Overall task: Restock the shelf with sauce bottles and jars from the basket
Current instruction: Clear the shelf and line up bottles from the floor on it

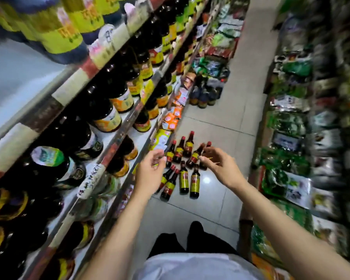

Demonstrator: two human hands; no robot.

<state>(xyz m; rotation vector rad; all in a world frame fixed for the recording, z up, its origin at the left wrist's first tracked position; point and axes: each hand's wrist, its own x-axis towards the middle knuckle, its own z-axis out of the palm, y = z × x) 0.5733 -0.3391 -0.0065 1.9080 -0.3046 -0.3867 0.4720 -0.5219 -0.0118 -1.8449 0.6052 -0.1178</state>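
A shop aisle is seen from above, with much of the picture blurred. Both bare forearms are held out in front of the body, above the floor (212,201).

The left hand (150,168) is raised near the front edge of the shelf (118,137) on the left. Its fingers are curled inward, and whether anything is gripped cannot be told. The right hand (218,164) is held just to the right of it, the two hands apart. Its thumb and forefinger are drawn together on a thin yellowish strand (209,158), while the other fingers are loosely bent. What the strand is cannot be made out.

The sauce bottles (183,178) are found on the floor below and beyond the hands, just beside the foot of the shelf. They are small and dark, with red caps and yellow and red labels, and are lying in a loose cluster, some touching.

The shelf boards are filled with larger dark bottles (107,112), and price tags (171,120) are fixed along the front rails. Further along the aisle, a second group of dark bottles (203,96) is stood on the floor against the shelf. The right side of the aisle is lined with green packets (281,164). A white shirt (190,265) is seen at the near edge.
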